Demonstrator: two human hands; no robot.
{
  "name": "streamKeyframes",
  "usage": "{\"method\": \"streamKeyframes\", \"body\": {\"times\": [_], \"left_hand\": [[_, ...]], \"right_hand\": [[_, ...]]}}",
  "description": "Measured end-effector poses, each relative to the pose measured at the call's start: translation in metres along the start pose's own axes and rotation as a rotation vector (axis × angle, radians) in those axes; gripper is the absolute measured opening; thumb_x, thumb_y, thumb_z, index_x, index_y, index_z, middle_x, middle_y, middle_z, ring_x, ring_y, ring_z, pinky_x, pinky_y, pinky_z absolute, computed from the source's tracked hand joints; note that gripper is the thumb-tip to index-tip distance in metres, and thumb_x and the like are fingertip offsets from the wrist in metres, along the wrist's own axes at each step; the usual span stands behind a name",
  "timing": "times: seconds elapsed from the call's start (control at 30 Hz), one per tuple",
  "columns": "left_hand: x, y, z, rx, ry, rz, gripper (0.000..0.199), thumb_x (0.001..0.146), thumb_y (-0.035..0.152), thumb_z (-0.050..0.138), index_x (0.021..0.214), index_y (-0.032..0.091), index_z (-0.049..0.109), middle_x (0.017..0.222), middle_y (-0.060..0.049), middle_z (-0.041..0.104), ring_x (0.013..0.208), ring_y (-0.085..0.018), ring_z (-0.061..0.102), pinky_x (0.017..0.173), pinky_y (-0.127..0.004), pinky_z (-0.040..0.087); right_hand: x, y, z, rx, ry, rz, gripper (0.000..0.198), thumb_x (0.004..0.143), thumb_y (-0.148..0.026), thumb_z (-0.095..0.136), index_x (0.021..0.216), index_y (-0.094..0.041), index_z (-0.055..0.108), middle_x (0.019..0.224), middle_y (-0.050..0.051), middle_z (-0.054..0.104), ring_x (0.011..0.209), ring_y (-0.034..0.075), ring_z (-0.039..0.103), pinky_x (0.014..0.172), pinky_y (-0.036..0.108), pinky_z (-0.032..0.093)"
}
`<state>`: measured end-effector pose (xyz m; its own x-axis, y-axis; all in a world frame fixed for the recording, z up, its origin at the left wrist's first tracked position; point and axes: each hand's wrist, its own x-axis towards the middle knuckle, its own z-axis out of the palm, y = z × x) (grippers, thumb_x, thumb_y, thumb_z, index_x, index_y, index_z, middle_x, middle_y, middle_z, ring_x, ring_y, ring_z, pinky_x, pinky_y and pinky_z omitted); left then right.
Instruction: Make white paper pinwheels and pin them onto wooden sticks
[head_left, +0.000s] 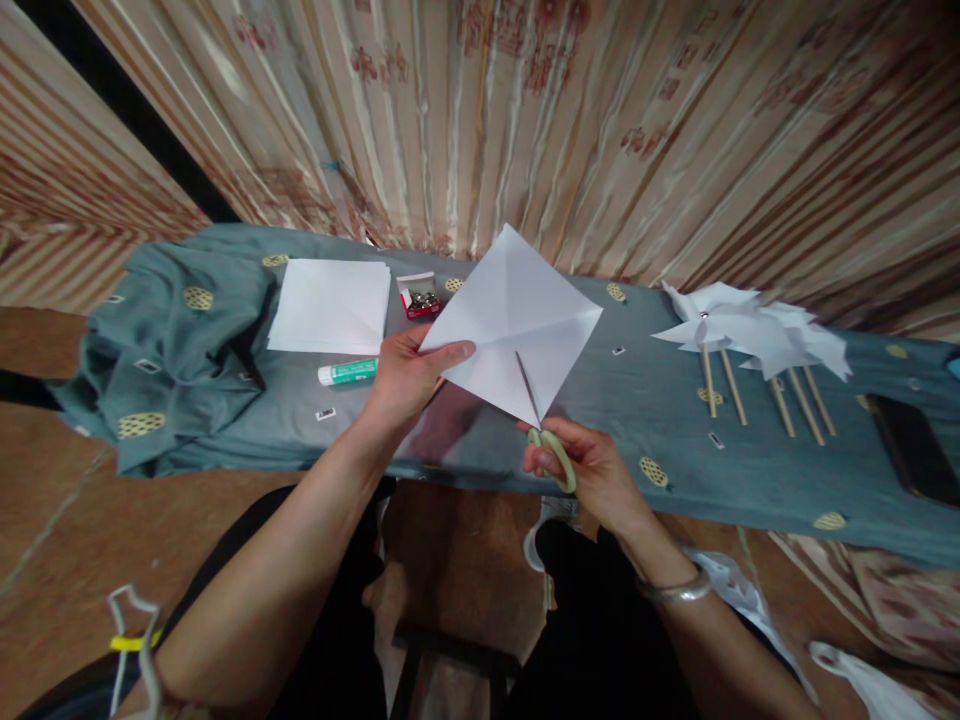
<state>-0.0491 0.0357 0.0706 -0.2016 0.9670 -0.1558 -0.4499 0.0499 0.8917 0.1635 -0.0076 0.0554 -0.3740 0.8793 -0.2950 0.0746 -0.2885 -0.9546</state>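
A square sheet of white paper [517, 290], creased along its diagonals, is held up with one corner towards me. My left hand [420, 370] pinches its left corner, thumb on top. In my right hand [574, 455] is a pair of scissors [555, 458] with pale green handles, fingers through the loops. One blade lies over the paper near the corner closest to me, pointing to the sheet's middle; the other blade is hidden beneath. Beyond my left hand lie a green and white glue stick [349, 372] and a stack of white paper [330, 305].
A small red box of metal pins [418, 296] stands open behind the paper. Several white paper pinwheels [750, 325] on wooden sticks lie to the right, near a dark phone [913, 450]. A grey-green cloth [600, 390] covers the narrow table, bunched at left. A curtain [480, 120] hangs behind.
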Motion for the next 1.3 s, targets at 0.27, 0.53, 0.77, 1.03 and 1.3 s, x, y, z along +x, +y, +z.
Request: {"method": "streamKeyframes", "body": {"times": [0.27,0.53,0.77,1.03,1.3], "left_hand": [[0.002,-0.004,-0.002,0.035,-0.003,-0.001,0.028,0.051,0.019,0.085,0.077,0.013,0.074,0.072,-0.003,0.073,0.062,-0.015,0.066,0.066,-0.029,0.055],[0.001,-0.004,-0.002,0.053,0.001,-0.005,0.027,0.053,0.019,0.084,0.078,0.013,0.074,0.073,-0.003,0.072,0.064,-0.015,0.066,0.068,-0.031,0.054],[0.001,-0.003,-0.002,0.044,0.000,-0.003,0.027,0.052,0.018,0.084,0.078,0.013,0.074,0.073,-0.003,0.073,0.065,-0.015,0.066,0.069,-0.032,0.055],[0.001,-0.004,-0.001,0.033,0.000,0.012,0.027,0.052,0.019,0.084,0.077,0.013,0.074,0.071,-0.002,0.073,0.062,-0.015,0.066,0.067,-0.031,0.055],[0.007,0.008,-0.006,0.041,0.094,0.101,0.021,0.050,0.018,0.083,0.068,0.013,0.072,0.070,-0.001,0.072,0.062,-0.013,0.063,0.067,-0.027,0.053]], "right_hand": [[0.000,0.002,-0.002,-0.023,-0.008,-0.022,0.042,0.067,-0.055,0.079,0.086,-0.020,0.069,0.071,0.001,0.069,0.063,0.013,0.062,0.057,0.025,0.051],[0.001,-0.003,0.002,0.033,0.044,0.022,0.046,0.059,-0.055,0.083,0.087,-0.020,0.071,0.062,-0.002,0.066,0.055,0.011,0.059,0.055,0.026,0.052],[0.001,-0.003,0.003,0.023,0.062,0.026,0.042,0.062,-0.050,0.083,0.088,-0.019,0.072,0.060,-0.002,0.064,0.052,0.010,0.058,0.053,0.025,0.050],[0.001,0.002,0.001,0.007,0.043,0.007,0.045,0.064,-0.054,0.081,0.093,-0.020,0.072,0.062,-0.002,0.064,0.054,0.011,0.059,0.053,0.026,0.050],[-0.005,-0.006,-0.019,-0.090,-0.169,0.026,0.053,0.067,-0.058,0.079,0.102,-0.020,0.070,0.076,0.001,0.068,0.067,0.013,0.060,0.062,0.025,0.049]]}}
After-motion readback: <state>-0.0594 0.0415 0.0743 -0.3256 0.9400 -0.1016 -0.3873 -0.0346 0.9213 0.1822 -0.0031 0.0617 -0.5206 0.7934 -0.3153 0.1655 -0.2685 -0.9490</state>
